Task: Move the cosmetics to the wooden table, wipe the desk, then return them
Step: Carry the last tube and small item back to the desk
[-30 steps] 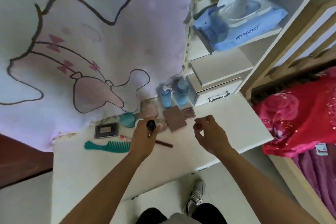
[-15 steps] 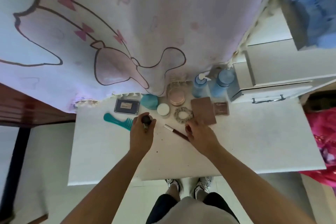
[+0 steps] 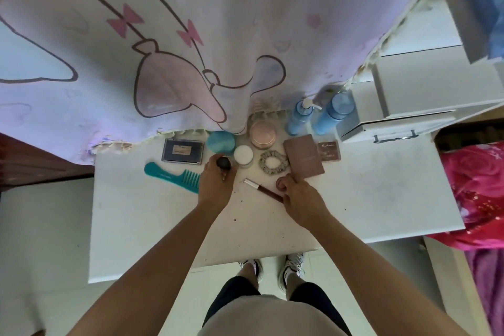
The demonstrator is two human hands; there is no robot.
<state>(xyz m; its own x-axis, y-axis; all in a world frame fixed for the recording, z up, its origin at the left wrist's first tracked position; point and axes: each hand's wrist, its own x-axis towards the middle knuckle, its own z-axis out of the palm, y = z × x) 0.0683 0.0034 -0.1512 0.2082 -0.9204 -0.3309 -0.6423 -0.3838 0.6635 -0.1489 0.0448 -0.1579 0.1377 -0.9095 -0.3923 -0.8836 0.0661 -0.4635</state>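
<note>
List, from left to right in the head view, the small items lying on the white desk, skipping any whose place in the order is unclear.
teal comb → teal round case → white-lidded jar → scrunchie → brown palette → small palette

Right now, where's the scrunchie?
In the head view, the scrunchie lies on the desk near the middle, between the white jar at left and the brown palette at right.
</note>
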